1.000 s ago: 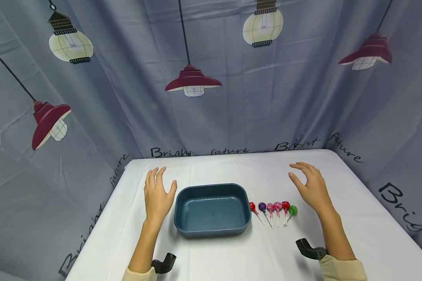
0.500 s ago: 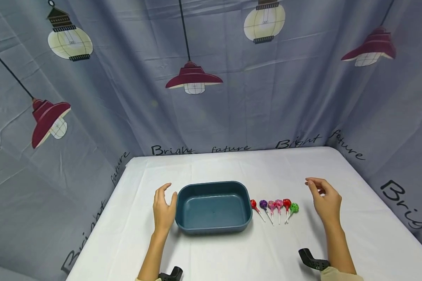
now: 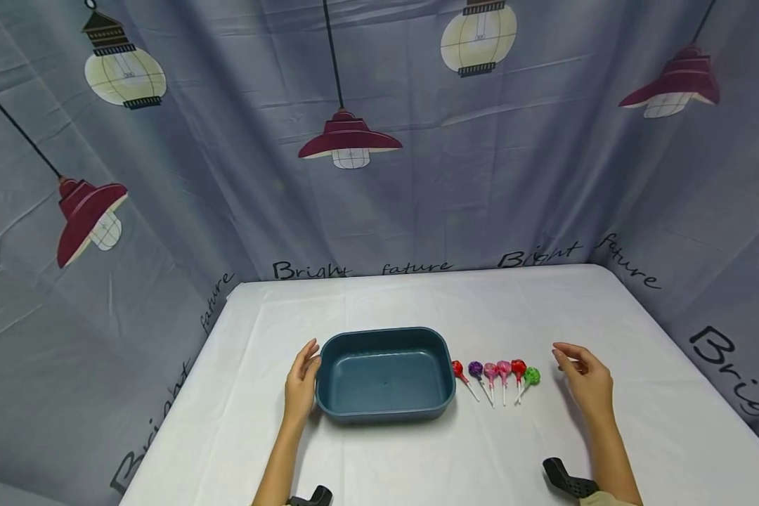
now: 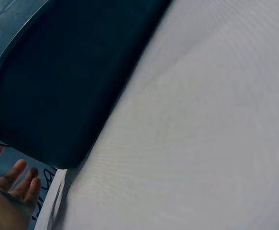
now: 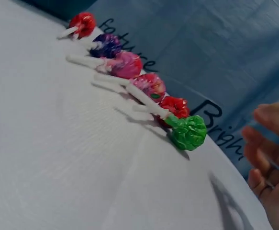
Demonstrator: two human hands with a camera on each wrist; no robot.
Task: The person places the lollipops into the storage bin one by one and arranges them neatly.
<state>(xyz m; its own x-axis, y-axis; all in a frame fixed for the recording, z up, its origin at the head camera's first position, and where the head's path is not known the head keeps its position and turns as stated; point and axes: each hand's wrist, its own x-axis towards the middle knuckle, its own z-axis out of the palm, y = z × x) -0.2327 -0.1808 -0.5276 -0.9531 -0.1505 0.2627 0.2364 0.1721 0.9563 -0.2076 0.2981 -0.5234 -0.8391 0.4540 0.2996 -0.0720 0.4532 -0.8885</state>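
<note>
A dark teal rectangular tub (image 3: pixel 386 416) sits on the white table, nothing inside it. My left hand (image 3: pixel 300 390) is at the tub's left end, fingers relaxed. In the left wrist view its fingers (image 4: pixel 30 189) spread beside the tub's end wall; whether they touch it I cannot tell. A row of several wrapped lollipops lies right of the tub: a red lollipop (image 3: pixel 458 370) nearest it, then a purple lollipop (image 3: pixel 476 370), pink ones, another red lollipop (image 3: pixel 519 368) and a green lollipop (image 5: pixel 189 132). My right hand (image 3: pixel 589 385) hovers right of the green one, fingers loosely bent, holding nothing.
A white cloth covers the table (image 3: pixel 417 464). Behind and at both sides hangs a grey-blue curtain (image 3: pixel 417 211) printed with lamps and lettering. Black wrist mounts (image 3: pixel 569 479) are worn on both forearms.
My left hand has come down and right to the tub's end, its fingers drawing together. The right hand has lowered and moved right, its fingers bending more. Tub and lollipops stay in place.
</note>
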